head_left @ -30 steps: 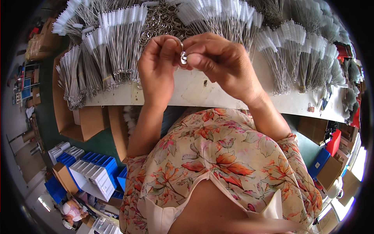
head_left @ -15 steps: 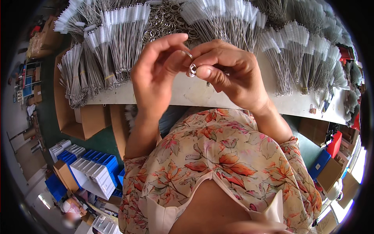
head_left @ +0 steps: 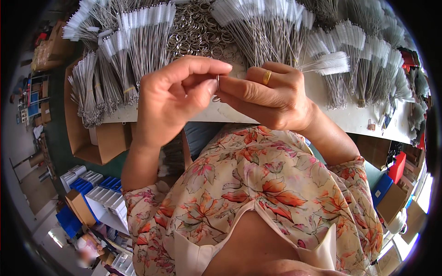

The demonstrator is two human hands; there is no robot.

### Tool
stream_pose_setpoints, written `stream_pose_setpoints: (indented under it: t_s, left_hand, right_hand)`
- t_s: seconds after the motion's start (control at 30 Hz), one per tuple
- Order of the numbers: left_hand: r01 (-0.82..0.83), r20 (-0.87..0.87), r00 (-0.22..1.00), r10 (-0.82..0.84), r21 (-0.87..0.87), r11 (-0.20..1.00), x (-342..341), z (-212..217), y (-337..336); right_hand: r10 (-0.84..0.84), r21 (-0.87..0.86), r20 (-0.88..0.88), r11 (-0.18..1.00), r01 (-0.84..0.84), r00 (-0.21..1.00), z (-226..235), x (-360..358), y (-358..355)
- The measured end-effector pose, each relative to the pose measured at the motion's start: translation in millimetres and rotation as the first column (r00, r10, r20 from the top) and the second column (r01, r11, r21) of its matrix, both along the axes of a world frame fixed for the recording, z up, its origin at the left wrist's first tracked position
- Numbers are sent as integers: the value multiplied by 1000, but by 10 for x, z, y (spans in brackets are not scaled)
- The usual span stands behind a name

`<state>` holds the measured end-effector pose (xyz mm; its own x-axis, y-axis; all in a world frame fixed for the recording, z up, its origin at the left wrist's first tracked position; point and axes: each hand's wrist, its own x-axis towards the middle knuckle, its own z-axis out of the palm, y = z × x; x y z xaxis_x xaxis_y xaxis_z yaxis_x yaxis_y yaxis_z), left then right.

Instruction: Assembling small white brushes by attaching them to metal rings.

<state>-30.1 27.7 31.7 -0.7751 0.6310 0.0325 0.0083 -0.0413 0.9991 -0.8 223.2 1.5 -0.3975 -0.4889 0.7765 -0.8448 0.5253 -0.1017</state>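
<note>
My left hand pinches a thin metal ring between thumb and forefinger, seen nearly edge-on. Its fingertips meet those of my right hand, which is closed with a yellow ring on one finger. From behind the right hand a wire brush with white bristles sticks out to the right, its thin stem running into that hand. Small wire loops show just below the joined fingertips; how many stems the right hand holds is hidden. Both hands are raised over the table's near edge.
Bundles of white-bristled wire brushes stand along the white table, left, middle and right. A heap of metal rings lies between them. Cardboard boxes and blue and white plastic bins are at the lower left.
My right hand has turned over, back now upward, and the brush head has come into view at its right. My left hand has moved slightly left and down and pinches the ring.
</note>
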Motion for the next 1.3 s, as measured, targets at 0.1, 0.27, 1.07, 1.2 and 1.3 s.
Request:
stream_pose_setpoints:
  t_s: [0.1,0.27,1.07,1.2,1.3]
  left_hand:
    - [-215,-557,821,128,-93,972,85,33,40]
    - [-409,-834,447,322,130,903,98,-209,78]
    - [-141,-110,983,149,79,987,-146,-168,-116]
    - [-146,-53,987,149,48,988,-133,-167,-106]
    - [-206,14,979,205,86,975,-102,-146,-49]
  right_hand:
    - [145,-270,133,957,-105,980,-78,-84,-46]
    - [611,-684,729,635,359,309,255,60,-38]
    - [688,-651,720,624,432,92,56,70,-201]
    - [518,-645,763,654,396,387,-3,85,-319]
    - [107,-406,688,876,259,718,18,24,-245]
